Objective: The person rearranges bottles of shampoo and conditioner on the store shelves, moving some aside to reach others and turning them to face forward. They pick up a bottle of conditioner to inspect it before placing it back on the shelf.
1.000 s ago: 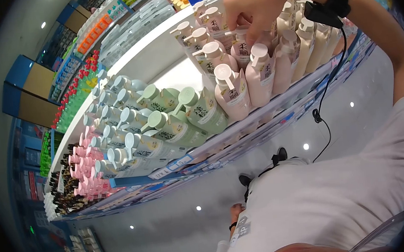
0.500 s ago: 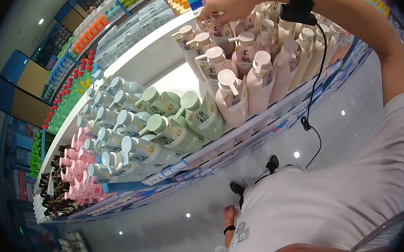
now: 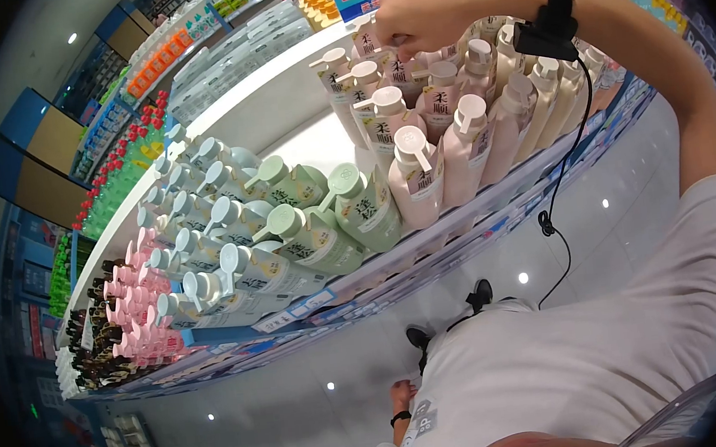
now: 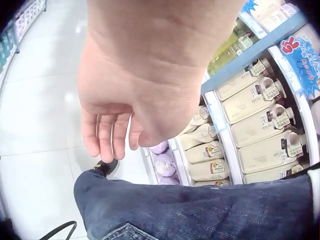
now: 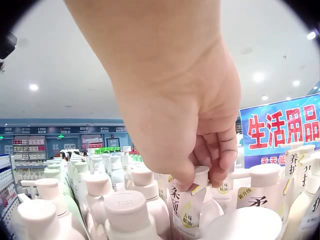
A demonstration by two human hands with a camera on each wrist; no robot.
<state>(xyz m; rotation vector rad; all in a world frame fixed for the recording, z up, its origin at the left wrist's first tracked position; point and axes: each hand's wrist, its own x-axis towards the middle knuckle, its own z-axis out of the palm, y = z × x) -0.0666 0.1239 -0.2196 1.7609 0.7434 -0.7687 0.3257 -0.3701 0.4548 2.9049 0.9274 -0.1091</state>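
Note:
In the head view my right hand (image 3: 420, 17) reaches over a display of pale pink pump bottles (image 3: 419, 200). The right wrist view shows thumb and fingers of the right hand (image 5: 185, 120) curled round the pump head of one pink pump bottle (image 5: 186, 217). That bottle stands upright among its neighbours, with a printed tag at its neck. My left hand (image 4: 135, 110) hangs low at my side, fingers loosely bent and holding nothing. In the head view the left hand (image 3: 402, 392) is small, beside the white shirt.
Green pump bottles (image 3: 363, 210) and light blue ones (image 3: 246, 269) stand left of the pink ones, beside a bare white shelf patch (image 3: 316, 141). Cream bottles (image 3: 539, 90) stand to the right. A blue sign (image 5: 280, 130) rises behind. Cream bottles (image 4: 262, 125) fill lower shelves. A cable (image 3: 586, 128) hangs from the right wrist.
My right hand has moved left and toward the back of the pink bottles, uncovering the pump of a nearer one. The left hand stays low by my side. The head view has shifted slightly.

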